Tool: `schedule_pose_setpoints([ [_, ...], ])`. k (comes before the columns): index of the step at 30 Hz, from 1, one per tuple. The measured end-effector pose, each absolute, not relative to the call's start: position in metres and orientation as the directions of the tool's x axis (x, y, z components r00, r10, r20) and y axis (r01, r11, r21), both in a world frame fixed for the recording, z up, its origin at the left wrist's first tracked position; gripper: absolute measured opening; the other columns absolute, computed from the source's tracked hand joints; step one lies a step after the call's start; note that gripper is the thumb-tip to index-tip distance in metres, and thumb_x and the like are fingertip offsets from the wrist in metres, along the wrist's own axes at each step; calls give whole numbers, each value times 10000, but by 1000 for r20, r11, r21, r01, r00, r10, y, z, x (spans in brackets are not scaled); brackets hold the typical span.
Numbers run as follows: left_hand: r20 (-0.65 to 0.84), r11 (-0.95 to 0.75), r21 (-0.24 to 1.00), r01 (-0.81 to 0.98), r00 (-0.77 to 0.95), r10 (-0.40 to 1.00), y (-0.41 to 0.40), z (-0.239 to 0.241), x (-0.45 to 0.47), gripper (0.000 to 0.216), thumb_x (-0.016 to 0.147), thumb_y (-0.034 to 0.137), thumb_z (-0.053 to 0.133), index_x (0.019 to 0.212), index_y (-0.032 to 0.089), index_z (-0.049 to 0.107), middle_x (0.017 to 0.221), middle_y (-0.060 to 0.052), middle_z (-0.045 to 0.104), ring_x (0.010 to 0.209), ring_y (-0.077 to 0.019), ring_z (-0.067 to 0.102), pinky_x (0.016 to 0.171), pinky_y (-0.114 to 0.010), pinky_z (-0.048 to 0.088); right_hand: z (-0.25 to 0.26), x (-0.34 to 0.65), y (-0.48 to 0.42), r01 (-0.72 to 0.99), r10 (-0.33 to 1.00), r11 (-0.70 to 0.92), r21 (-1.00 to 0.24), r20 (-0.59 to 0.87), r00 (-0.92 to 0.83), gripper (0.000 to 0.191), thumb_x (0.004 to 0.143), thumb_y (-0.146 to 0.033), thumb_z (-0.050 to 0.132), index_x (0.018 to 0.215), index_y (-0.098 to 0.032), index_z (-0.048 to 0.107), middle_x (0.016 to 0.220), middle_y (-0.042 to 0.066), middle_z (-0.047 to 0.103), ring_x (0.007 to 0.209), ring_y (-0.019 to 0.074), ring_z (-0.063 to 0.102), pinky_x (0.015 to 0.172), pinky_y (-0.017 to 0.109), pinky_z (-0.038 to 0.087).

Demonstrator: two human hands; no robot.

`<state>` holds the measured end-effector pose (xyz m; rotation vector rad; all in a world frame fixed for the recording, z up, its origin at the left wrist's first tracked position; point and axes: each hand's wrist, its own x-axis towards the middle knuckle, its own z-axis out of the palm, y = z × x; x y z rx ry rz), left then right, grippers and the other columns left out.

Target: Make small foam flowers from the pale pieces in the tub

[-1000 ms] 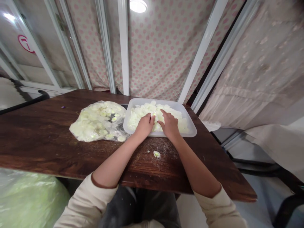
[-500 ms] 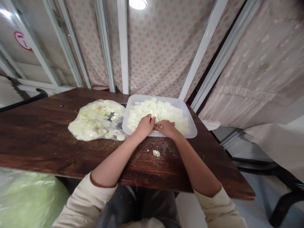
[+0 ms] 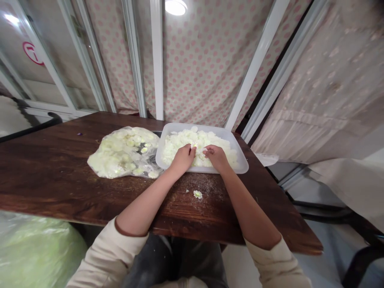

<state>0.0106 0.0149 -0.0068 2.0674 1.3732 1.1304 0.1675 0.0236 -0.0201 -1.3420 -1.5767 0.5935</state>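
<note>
Head view: in the tray (image 3: 241, 166) near the tabletop's (image 3: 60, 180) far edge, left grip (image 3: 183, 158) pinches a white flower (image 3: 194, 146); right grip (image 3: 216, 157) curls just beside it on the pile (image 3: 177, 142), its hold unclear.

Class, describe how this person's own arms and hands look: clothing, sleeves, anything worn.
The left hand and right hand are bare: no gloves, rings or watch visible. Both forearms are uncovered. The cream fabric left sleeve, bunched near the elbow, shows a dark brown band at its edge; the cream fabric right sleeve looks plain.
</note>
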Motion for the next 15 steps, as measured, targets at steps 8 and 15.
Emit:
schedule_pose_setpoints([
  [8,426,-443,694,568,173,888,15,-8,11,252,856,291,373,642,180,445,610,-31,562,585,-155,526,593,-273,380,-16,168,20,501,934,268,-823,350,74,198,684,-356,546,604,-181,500,520,-15,537,520,133,503,545,255,364],
  [15,439,-456,689,564,176,881,16,-8,11,260,859,291,370,634,181,439,605,-29,556,588,-154,525,597,-273,382,-15,168,19,593,915,276,-757,396,79,205,772,-342,424,622,-207,390,519,-40,460,489,114,417,510,244,310],
])
